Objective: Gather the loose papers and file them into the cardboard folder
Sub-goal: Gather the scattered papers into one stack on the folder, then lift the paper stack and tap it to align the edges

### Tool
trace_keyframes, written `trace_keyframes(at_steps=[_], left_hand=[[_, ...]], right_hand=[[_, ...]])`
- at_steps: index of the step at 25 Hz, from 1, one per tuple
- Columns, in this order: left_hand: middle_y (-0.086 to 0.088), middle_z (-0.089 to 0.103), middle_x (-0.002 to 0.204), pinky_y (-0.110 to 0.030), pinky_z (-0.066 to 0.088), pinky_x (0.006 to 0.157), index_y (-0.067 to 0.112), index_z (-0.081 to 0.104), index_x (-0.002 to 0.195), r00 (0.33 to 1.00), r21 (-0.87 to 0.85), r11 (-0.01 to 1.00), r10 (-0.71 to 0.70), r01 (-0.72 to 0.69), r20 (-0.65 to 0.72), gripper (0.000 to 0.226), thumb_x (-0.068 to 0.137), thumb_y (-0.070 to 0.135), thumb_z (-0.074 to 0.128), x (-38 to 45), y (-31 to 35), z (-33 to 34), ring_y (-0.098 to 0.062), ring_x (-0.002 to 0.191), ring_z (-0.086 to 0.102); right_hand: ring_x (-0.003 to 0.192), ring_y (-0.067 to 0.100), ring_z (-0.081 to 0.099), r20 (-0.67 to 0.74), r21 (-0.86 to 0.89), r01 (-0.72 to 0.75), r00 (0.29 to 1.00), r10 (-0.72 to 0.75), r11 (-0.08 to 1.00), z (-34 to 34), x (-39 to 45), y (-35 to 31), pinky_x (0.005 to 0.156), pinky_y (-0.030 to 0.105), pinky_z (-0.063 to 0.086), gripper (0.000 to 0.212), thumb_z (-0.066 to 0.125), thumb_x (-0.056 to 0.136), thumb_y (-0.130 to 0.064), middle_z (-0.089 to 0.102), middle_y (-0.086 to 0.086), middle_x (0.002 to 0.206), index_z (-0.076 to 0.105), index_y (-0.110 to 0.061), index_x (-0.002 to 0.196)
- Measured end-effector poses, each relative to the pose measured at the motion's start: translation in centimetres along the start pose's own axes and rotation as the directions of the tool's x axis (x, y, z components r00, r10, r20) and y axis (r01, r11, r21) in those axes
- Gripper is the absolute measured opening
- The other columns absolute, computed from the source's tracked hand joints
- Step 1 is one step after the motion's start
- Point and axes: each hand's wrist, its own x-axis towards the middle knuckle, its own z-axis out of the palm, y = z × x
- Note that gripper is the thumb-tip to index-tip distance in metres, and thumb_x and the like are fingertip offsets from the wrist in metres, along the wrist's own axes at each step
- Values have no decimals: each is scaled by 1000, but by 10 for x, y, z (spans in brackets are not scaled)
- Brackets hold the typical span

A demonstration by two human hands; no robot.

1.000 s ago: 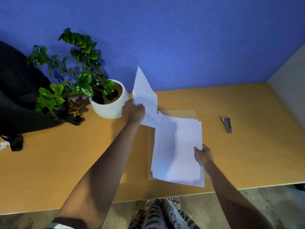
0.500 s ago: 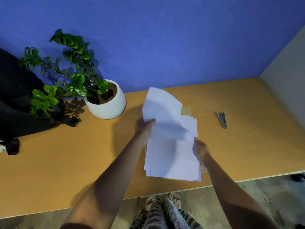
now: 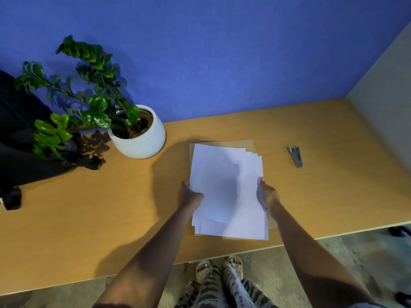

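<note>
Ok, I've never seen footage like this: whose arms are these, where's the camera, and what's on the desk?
No machine here: a person wears a camera on the head, looking down at their own arms. The left hand and right hand grip opposite edges of a stack of white papers, which lies over a cardboard folder on the wooden desk. Also there: a potted plant, a black bag and a small metal stapler.
</note>
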Motion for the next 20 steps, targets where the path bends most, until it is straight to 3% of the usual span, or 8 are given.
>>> trace_keyframes(at_steps=[2, 5, 9, 12, 14, 16, 18, 20], left_hand=[[-9, 58, 129, -23, 47, 56, 15, 37, 141, 998, 65, 996, 55, -57, 25, 57, 89, 3, 57, 0, -3, 2, -28, 103, 62], [-7, 54, 140, -19, 40, 49, 23, 20, 153, 977, 164, 974, 127, -155, 172, 63, 97, 4, 44, 4, -12, 7, -29, 100, 63], [-6, 38, 155, -17, 45, 47, 27, 2, 159, 945, 270, 941, 115, -202, 306, 80, 96, 2, 45, 7, -22, 12, -13, 81, 60], [-3, 35, 158, -23, 54, 65, 25, 2, 159, 931, 308, 920, 133, -244, 340, 82, 96, 11, 52, 11, -27, 12, -16, 98, 59], [-1, 36, 158, -33, 54, 90, 22, 10, 159, 911, 294, 911, 168, -290, 377, 82, 94, 20, 60, 14, -29, 9, -24, 122, 54], [-5, 37, 155, -38, 49, 103, 18, 21, 156, 928, 274, 921, 181, -276, 327, 81, 90, 25, 68, 18, -28, 4, -27, 135, 46], [-10, 36, 150, -44, 49, 103, 14, 28, 152, 975, 250, 949, 152, -190, 165, 82, 86, 30, 74, 23, -24, -1, -31, 134, 45], [-9, 35, 150, -47, 50, 103, 13, 30, 150, 995, 151, 984, 88, -93, 39, 90, 80, 37, 81, 24, -15, -7, -33, 133, 46]], right_hand=[[130, 37, 51, -10, -82, 15, 1000, -16, 996, 1, -1, -1, 101, 39, 40, 62, 45, 100, -53, 57, 16, 140, 56, -2, 135], [126, 36, 54, 25, -128, 35, 999, -33, 991, 3, 0, -2, 98, 38, 40, 61, 51, 98, -54, 61, 13, 134, 60, -4, 132], [108, 29, 64, 94, -147, 115, 990, -102, 982, 12, -2, 2, 93, 34, 48, 40, 68, 94, -34, 70, 10, 120, 66, -5, 121], [87, 28, 61, 85, -236, 169, 985, -153, 957, 17, -3, 5, 82, 35, 51, 32, 69, 92, -21, 69, 9, 88, 64, -3, 118], [85, 30, 62, 78, -269, 199, 980, -185, 942, 17, -5, 4, 81, 36, 53, 30, 68, 93, -18, 66, 12, 86, 63, -6, 120], [81, 27, 61, 87, -258, 248, 968, -233, 934, 15, -8, 1, 77, 33, 53, 31, 67, 94, -17, 65, 13, 88, 64, -12, 124], [80, 23, 62, 115, -205, 304, 952, -285, 931, 11, -12, -2, 76, 30, 53, 30, 66, 94, -16, 69, 7, 93, 65, -16, 125], [94, 23, 69, 185, -93, 335, 931, -314, 938, 6, -16, -10, 87, 36, 57, 31, 65, 95, -11, 73, 4, 110, 66, -16, 125]])
